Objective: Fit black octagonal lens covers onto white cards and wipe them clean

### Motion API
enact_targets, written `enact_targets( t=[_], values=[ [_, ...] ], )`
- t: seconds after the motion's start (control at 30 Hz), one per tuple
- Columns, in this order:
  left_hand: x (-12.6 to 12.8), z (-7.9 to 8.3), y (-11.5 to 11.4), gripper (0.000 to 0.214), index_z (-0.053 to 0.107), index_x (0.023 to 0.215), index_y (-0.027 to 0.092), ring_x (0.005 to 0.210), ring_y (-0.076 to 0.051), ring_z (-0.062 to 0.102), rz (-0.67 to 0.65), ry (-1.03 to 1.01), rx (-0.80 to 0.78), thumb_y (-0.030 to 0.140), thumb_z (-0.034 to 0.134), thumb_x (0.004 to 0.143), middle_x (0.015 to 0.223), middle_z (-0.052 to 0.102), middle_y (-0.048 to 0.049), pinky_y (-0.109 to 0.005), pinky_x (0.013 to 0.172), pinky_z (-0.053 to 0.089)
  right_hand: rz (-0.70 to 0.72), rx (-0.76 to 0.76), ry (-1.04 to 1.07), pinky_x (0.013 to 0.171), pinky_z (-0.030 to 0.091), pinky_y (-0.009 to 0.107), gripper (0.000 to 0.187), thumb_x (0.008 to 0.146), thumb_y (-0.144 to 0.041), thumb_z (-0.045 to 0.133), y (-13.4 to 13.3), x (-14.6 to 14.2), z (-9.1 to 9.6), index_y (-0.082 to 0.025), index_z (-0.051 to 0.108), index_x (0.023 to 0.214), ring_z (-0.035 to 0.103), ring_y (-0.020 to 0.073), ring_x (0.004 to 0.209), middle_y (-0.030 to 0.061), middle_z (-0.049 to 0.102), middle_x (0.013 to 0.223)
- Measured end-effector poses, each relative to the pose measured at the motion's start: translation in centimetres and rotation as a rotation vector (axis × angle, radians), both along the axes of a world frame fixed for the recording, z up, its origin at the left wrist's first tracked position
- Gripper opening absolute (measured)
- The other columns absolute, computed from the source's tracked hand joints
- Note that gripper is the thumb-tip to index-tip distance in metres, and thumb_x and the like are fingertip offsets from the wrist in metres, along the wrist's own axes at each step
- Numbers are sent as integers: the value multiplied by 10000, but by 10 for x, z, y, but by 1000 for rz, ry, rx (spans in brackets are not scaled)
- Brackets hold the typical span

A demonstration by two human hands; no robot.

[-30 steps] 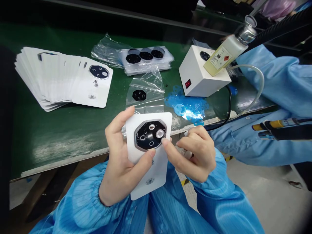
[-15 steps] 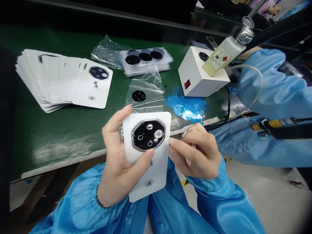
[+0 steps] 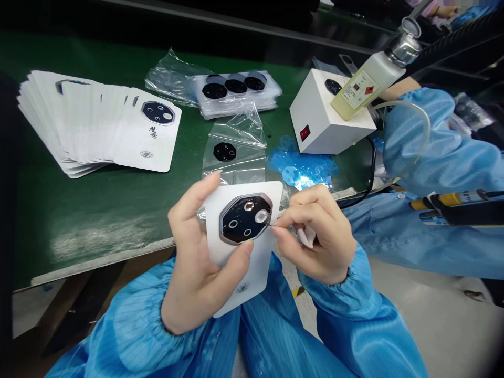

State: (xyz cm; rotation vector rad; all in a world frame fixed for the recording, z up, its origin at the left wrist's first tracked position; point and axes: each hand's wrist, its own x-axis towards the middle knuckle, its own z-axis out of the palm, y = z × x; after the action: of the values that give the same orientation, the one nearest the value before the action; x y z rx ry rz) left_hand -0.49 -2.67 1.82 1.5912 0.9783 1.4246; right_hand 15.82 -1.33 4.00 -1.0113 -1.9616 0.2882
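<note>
Hands work above the lap: the left hand [image 3: 197, 268] grasps a stiff white card [image 3: 260, 278], thumb across its face, its long axis pointing away from the person just short of the green bench edge [image 3: 98, 257]. The right hand [image 3: 318, 236] pinches at the rim of a glossy, octagonal black lens cover [image 3: 246, 218] mounted on the card, a white scrap [image 3: 306, 236] curled in its fingers.

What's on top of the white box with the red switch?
The white box has a black octagonal piece lying on top. A tilted bottle hangs over its right corner, hiding whatever lies beneath it.
</note>
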Motion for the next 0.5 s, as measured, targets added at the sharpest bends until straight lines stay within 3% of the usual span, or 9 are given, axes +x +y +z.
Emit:
enact_targets(
  t=[0.13, 0.27, 0.33, 0.43, 0.5],
  values=[
    [1, -2, 1, 812, 280, 1389, 341, 1014, -168, 594, -11, 5, 24, 5, 605, 725, 1375, 318, -30, -279, 843, 565, -5, -40, 36, 498, 369, 256, 90, 753, -102, 594, -3, -2, 6, -172, 537, 746, 462, 106, 642, 6, 477, 698],
    [-1, -4, 1, 812, 297, 1390, 325, 1122, -191, 536, 49, 62, 26, 32, 638, 713, 1377, 313, -22, -282, 924, 523, -33, -87, 58, 493, 352, 261, 88, 756, -86, 575, -4, 0, 9, -165, 545, 729, 436, 104, 622, 12, 469, 695],
    [-2, -3, 1, 805, 308, 1384, 325, 1117, -169, 534, 53, 60, 20, 35, 642, 712, 1376, 304, -6, -239, 923, 514, -16, -124, 71, 502, 361, 275, 43, 768, -155, 576, -3, 2, 7, -165, 576, 810, 445, 120, 645, 22, 479, 724],
    [-3, -3, 0, 792, 317, 1378, 328, 1163, -172, 505, 43, 44, 14, 38, 639, 716, 1379, 303, 7, -239, 971, 484, 25, -166, 76, 526, 381, 295, 199, 778, -269, 586, -3, 4, 2, -163, 598, 947, 461, 144, 691, 37, 499, 776],
    [-4, -2, 0, 790, 317, 1377, 331, 1167, -185, 504, 47, 41, 6, 44, 641, 717, 1384, 302, 5, -263, 973, 489, 22, -168, 57, 529, 376, 288, 160, 780, -246, 605, -2, 4, -1, -175, 604, 923, 459, 134, 683, 30, 501, 781]
  ],
)
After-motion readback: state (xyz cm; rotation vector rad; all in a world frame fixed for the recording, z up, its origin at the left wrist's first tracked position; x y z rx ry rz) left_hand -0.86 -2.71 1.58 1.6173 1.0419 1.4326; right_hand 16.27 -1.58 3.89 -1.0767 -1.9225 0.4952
